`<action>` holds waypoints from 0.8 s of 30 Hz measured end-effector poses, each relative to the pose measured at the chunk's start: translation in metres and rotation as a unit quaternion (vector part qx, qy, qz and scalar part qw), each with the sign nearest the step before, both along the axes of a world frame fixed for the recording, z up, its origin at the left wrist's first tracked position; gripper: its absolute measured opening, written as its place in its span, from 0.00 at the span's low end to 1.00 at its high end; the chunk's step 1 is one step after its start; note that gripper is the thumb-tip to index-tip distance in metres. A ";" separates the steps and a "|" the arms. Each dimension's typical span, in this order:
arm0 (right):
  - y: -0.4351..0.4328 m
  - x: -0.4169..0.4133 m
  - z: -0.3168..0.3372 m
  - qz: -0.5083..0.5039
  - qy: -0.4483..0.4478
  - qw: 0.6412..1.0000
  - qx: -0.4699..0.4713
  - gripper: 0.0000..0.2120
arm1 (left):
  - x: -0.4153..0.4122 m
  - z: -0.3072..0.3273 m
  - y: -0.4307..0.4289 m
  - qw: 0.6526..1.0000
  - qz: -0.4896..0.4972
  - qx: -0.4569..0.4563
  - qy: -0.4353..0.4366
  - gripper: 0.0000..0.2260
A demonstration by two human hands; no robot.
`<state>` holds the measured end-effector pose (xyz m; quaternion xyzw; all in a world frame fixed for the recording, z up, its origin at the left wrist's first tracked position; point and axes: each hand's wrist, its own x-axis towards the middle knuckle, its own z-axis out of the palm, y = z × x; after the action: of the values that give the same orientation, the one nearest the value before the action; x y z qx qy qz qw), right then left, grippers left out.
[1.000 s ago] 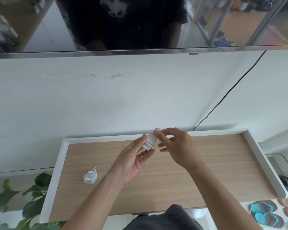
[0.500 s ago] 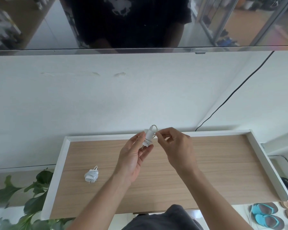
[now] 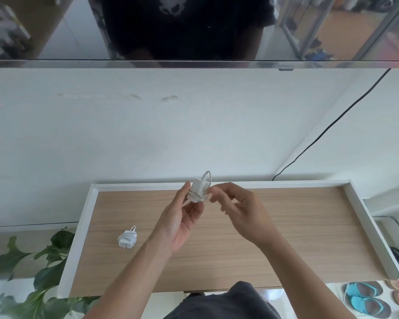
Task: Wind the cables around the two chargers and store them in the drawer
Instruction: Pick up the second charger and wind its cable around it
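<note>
A white charger (image 3: 197,191) with its cable wound around it is held above the back of the wooden shelf top (image 3: 286,238). My left hand (image 3: 179,221) grips it between thumb and fingers. My right hand (image 3: 237,211) is at its right side, fingertips pinching the cable end against the charger. A short loop of cable sticks up from the charger's top. A second white charger (image 3: 127,238), its cable fully wound, lies on the wood at the left. No drawer is visible.
The shelf top has a raised white rim (image 3: 78,238) on three sides. A black cable (image 3: 332,125) runs down the wall at the right. A green plant (image 3: 44,261) stands at the lower left; sandals (image 3: 364,298) lie on the floor at the lower right.
My right hand has brought the cable end down from the charger's top to its right side. The loop on top has tightened slightly. The wound charger at the left has not moved.
</note>
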<state>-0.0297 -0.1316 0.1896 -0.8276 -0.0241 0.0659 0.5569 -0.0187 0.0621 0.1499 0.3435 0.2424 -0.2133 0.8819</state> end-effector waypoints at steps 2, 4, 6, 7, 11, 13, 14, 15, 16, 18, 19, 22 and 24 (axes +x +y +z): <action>-0.002 0.002 -0.003 -0.035 -0.013 0.999 0.011 0.07 | 0.000 0.000 0.003 0.999 -0.035 0.005 0.002 0.28; -0.005 0.005 -0.009 -0.040 -0.012 0.999 -0.004 0.09 | -0.001 0.001 0.005 0.997 -0.072 0.010 -0.003 0.30; -0.006 0.006 -0.011 -0.009 0.014 1.000 -0.026 0.18 | -0.002 0.002 0.004 0.995 -0.095 0.012 -0.005 0.32; -0.006 0.007 -0.011 0.009 0.030 0.999 -0.032 0.20 | -0.002 0.003 0.004 0.995 -0.101 0.012 -0.004 0.31; -0.003 0.008 -0.010 0.056 0.056 0.997 -0.005 0.14 | -0.005 0.003 -0.001 0.993 -0.116 0.019 -0.007 0.25; -0.002 0.007 -0.008 0.041 0.084 0.995 0.029 0.14 | -0.005 0.001 0.001 0.985 -0.153 0.072 -0.020 0.26; -0.003 0.007 -0.005 0.036 0.094 0.994 0.042 0.13 | -0.005 0.001 0.003 0.977 -0.173 0.119 -0.029 0.27; -0.003 0.007 -0.003 0.033 0.100 0.993 0.045 0.14 | -0.005 0.002 0.004 0.967 -0.182 0.173 -0.043 0.27; -0.003 0.007 -0.001 0.030 0.102 0.994 0.039 0.14 | -0.004 0.001 0.005 0.958 -0.169 0.225 -0.055 0.26; -0.004 0.007 -0.001 0.021 0.098 0.995 0.018 0.14 | -0.005 -0.002 0.009 0.948 -0.092 0.293 -0.086 0.22; -0.003 0.007 -0.001 0.016 0.098 0.995 0.016 0.14 | -0.006 -0.002 0.011 0.943 -0.054 0.310 -0.112 0.20; 0.000 0.008 -0.005 0.000 0.118 0.992 0.039 0.13 | -0.009 0.003 0.016 0.932 -0.016 0.307 -0.193 0.15; 0.003 0.010 -0.013 -0.018 0.152 0.983 0.100 0.13 | -0.009 0.003 0.017 0.920 -0.040 0.313 -0.231 0.10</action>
<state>-0.0197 -0.1283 0.1761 -0.7482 0.0692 0.1781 0.6354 -0.0276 0.0796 0.1525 0.6512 0.0727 -0.0762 0.7515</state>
